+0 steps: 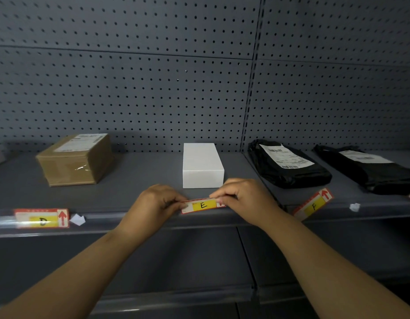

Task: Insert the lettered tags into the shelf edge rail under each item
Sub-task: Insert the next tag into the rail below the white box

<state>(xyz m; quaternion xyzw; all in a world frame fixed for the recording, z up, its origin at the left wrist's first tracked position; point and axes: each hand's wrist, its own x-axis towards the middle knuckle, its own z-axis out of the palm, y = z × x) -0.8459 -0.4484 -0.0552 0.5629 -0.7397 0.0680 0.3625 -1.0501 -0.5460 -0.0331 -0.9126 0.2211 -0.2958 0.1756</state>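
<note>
Two hands hold the E tag (201, 205) at the shelf's near edge, just below the white box (202, 165): the left hand (153, 203) has its fingers pinched on the tag's left end, the right hand (243, 199) pinches its right end. The D tag (41, 218) already sits in the rail (5, 221) to the left, under the brown box (76, 158); the F tag (313, 204) lies tilted on the right, beside a black bag (289, 164). Such a tag looks thin, light and bendy, so gripping both ends seems best to keep it flat while sliding in
</note>
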